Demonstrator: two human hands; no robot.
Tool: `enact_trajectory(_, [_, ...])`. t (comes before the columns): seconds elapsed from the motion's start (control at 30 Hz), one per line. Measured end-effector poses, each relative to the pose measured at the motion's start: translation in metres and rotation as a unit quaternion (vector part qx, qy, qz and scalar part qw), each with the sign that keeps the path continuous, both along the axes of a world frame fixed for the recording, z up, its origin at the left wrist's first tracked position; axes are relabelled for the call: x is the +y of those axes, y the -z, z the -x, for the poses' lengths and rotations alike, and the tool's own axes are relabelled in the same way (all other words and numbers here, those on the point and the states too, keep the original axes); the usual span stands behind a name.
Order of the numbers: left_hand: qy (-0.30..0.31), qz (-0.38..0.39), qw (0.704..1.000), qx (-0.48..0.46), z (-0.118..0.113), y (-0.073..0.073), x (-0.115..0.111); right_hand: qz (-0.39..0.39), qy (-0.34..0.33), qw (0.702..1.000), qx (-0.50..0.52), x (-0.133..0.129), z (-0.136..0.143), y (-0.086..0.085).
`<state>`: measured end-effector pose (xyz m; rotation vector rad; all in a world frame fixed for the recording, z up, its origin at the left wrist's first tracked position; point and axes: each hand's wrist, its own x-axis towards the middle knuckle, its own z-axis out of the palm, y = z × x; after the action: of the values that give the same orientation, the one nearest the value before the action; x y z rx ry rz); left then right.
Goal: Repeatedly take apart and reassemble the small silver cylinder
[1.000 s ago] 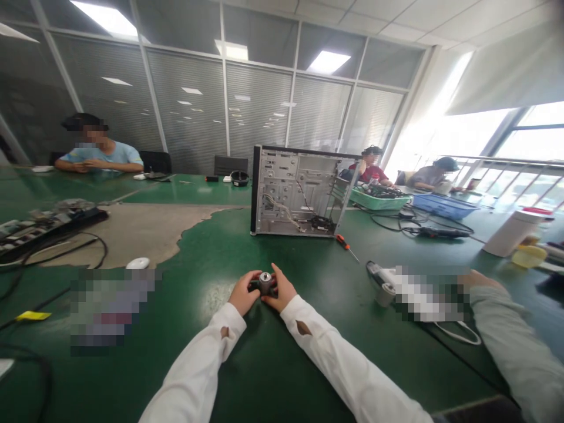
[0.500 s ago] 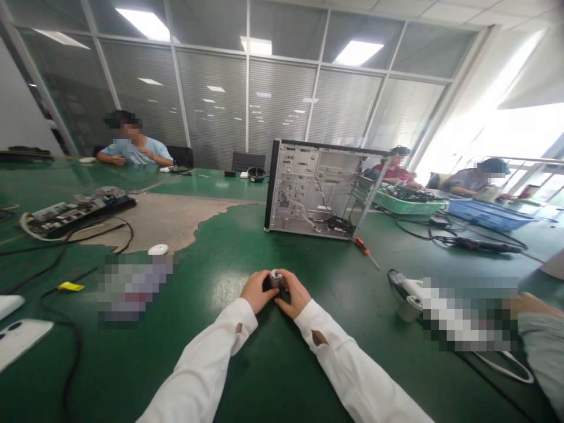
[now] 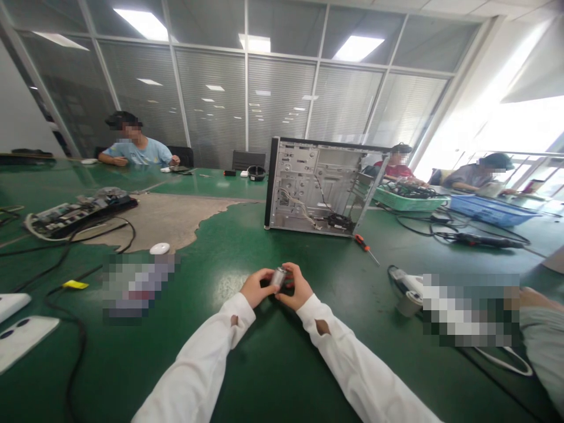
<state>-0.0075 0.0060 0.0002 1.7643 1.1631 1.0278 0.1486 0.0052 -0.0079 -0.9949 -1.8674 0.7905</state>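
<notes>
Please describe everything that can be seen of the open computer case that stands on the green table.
The computer case stands upright on the green table, beyond the hands. It looks like bare grey metal with a dark front edge on its left. The side panel is off, so the inside shows: punched holes, loose wires and a dark part near the bottom. A screwdriver with a red handle lies by its lower right corner.

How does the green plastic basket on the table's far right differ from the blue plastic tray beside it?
The green plastic basket is light green; the blue plastic tray is blue. The basket sits nearer the open grey computer case; the tray lies further right. The basket is heaped with dark cables and parts; the tray's contents cannot be seen. Both are shallow, rectangular, and rest on the green table.
</notes>
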Motion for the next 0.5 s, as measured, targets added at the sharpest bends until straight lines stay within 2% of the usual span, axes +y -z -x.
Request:
enact_trajectory(0.1, [0.017,0.032,0.998,-0.050,0.000,0.000,-0.001,0.037,-0.010,0.999,0.036,0.003,-0.003,0.004])
enact_trajectory(0.3, [0.028,0.083,0.991,-0.099,0.002,0.000,0.002,0.058,-0.035,0.996,0.051,0.006,-0.005,0.010])
enact_trajectory(0.5, [0.018,0.111,0.986,-0.122,0.000,-0.006,-0.001,0.066,0.013,0.995,0.080,0.008,-0.001,0.017])
